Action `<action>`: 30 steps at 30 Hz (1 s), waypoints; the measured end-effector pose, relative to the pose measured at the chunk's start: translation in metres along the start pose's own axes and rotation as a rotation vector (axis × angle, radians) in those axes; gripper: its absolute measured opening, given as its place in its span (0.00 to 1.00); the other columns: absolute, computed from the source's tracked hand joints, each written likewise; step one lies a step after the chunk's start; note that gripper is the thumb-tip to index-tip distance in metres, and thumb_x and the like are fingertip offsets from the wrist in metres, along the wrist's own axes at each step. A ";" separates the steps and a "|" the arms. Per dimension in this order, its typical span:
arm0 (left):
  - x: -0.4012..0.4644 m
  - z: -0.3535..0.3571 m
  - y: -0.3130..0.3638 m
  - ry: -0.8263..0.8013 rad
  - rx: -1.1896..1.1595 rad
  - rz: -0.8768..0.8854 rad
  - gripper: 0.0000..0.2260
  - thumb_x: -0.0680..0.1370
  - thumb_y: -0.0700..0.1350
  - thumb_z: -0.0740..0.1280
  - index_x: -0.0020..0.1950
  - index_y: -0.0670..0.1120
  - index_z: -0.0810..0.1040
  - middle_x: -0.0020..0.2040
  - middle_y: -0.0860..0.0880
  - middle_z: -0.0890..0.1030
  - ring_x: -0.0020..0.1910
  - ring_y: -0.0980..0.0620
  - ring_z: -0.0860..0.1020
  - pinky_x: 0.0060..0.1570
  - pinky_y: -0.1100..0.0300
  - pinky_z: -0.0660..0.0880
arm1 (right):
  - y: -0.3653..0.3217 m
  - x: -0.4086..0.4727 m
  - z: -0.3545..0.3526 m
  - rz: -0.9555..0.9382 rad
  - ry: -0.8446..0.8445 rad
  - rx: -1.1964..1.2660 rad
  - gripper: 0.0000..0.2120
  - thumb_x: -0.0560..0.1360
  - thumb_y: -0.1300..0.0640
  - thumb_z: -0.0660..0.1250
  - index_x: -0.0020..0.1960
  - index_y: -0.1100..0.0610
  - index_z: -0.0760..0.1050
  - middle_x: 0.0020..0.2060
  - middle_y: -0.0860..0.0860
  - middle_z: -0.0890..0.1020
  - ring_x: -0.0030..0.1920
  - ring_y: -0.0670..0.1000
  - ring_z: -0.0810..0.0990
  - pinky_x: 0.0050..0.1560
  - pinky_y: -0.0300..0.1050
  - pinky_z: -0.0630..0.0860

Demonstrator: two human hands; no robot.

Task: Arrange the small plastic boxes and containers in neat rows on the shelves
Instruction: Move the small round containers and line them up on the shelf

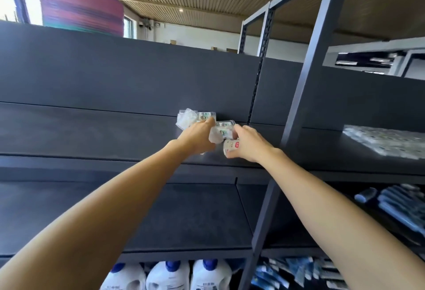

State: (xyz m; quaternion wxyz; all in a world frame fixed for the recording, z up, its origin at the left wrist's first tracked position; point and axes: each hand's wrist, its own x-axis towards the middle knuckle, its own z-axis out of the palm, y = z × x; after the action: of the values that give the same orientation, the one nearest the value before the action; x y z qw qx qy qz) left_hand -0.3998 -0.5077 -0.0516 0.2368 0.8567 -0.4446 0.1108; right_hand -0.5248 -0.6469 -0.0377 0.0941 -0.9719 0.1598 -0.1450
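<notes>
Right hand [249, 143] grips a white labelled container [230, 146] on the dark shelf [92, 133]. Left hand [197, 136] reaches into the clear plastic boxes [207, 116]; its grasp can't be made out.

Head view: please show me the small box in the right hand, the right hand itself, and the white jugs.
small box [230, 146], head view, labelled side.
right hand [250, 144], head view, back.
white jugs [167, 277], head view, middle jug's body.

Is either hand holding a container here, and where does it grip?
The right hand grips a small white container around its side. The left hand reaches among the clear boxes; its grip cannot be told.
</notes>
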 end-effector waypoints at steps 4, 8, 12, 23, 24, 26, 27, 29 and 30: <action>-0.012 -0.008 0.022 -0.098 -0.039 -0.038 0.29 0.71 0.45 0.73 0.70 0.46 0.67 0.64 0.47 0.74 0.61 0.44 0.72 0.59 0.49 0.73 | 0.007 -0.019 -0.014 -0.038 -0.033 0.042 0.16 0.66 0.49 0.74 0.50 0.52 0.74 0.49 0.49 0.74 0.47 0.54 0.77 0.44 0.48 0.75; -0.024 -0.015 0.054 -0.130 -0.048 -0.047 0.25 0.69 0.45 0.74 0.64 0.50 0.71 0.57 0.48 0.75 0.55 0.46 0.74 0.53 0.51 0.75 | 0.026 -0.045 -0.030 -0.095 -0.099 0.094 0.19 0.64 0.50 0.75 0.53 0.49 0.77 0.51 0.46 0.73 0.51 0.53 0.77 0.50 0.50 0.77; -0.039 -0.012 0.098 -0.194 -0.071 -0.034 0.25 0.68 0.48 0.77 0.62 0.50 0.74 0.54 0.50 0.75 0.50 0.48 0.76 0.48 0.55 0.74 | 0.057 -0.077 -0.046 -0.113 -0.147 0.056 0.23 0.62 0.45 0.77 0.56 0.45 0.78 0.50 0.45 0.68 0.49 0.48 0.74 0.48 0.51 0.77; -0.051 0.032 0.236 -0.148 -0.069 0.027 0.20 0.67 0.52 0.75 0.56 0.54 0.77 0.50 0.52 0.78 0.48 0.48 0.77 0.48 0.53 0.78 | 0.181 -0.165 -0.100 -0.048 -0.047 0.125 0.31 0.60 0.51 0.82 0.55 0.46 0.68 0.55 0.46 0.68 0.52 0.51 0.74 0.47 0.51 0.79; -0.049 0.037 0.249 -0.143 -0.086 0.033 0.19 0.67 0.52 0.75 0.57 0.54 0.77 0.50 0.51 0.78 0.48 0.48 0.77 0.47 0.54 0.78 | 0.193 -0.170 -0.104 -0.051 -0.037 0.126 0.30 0.60 0.52 0.82 0.55 0.46 0.69 0.55 0.46 0.67 0.54 0.51 0.73 0.47 0.50 0.78; -0.046 0.046 0.271 -0.136 -0.114 0.055 0.18 0.69 0.50 0.75 0.58 0.50 0.78 0.51 0.51 0.79 0.48 0.48 0.78 0.48 0.54 0.78 | 0.214 -0.178 -0.109 -0.057 -0.025 0.125 0.27 0.62 0.55 0.81 0.55 0.44 0.71 0.54 0.47 0.66 0.58 0.51 0.68 0.51 0.51 0.77; -0.042 0.051 0.284 -0.134 -0.122 0.069 0.18 0.70 0.49 0.75 0.58 0.48 0.79 0.51 0.50 0.79 0.48 0.47 0.78 0.48 0.53 0.78 | 0.227 -0.182 -0.112 -0.050 -0.020 0.139 0.27 0.62 0.57 0.80 0.54 0.43 0.72 0.54 0.46 0.65 0.59 0.51 0.67 0.53 0.52 0.78; -0.036 0.058 0.301 -0.135 -0.135 0.079 0.17 0.70 0.49 0.75 0.58 0.46 0.79 0.50 0.49 0.79 0.47 0.47 0.77 0.48 0.54 0.77 | 0.246 -0.184 -0.115 -0.040 -0.001 0.188 0.26 0.63 0.59 0.80 0.55 0.42 0.73 0.54 0.46 0.65 0.60 0.51 0.66 0.56 0.53 0.78; -0.031 0.063 0.311 -0.140 -0.143 0.083 0.17 0.71 0.49 0.74 0.57 0.46 0.80 0.50 0.49 0.79 0.47 0.47 0.77 0.47 0.55 0.76 | 0.256 -0.185 -0.117 -0.037 0.019 0.209 0.26 0.64 0.59 0.80 0.56 0.42 0.74 0.54 0.46 0.65 0.60 0.51 0.67 0.58 0.53 0.77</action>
State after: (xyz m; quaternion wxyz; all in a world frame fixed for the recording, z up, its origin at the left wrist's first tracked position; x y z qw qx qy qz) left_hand -0.6719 -0.6705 -0.0227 0.2608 0.8242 -0.5019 0.0282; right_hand -0.8016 -0.8388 -0.0335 0.1906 -0.9581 0.1269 -0.1718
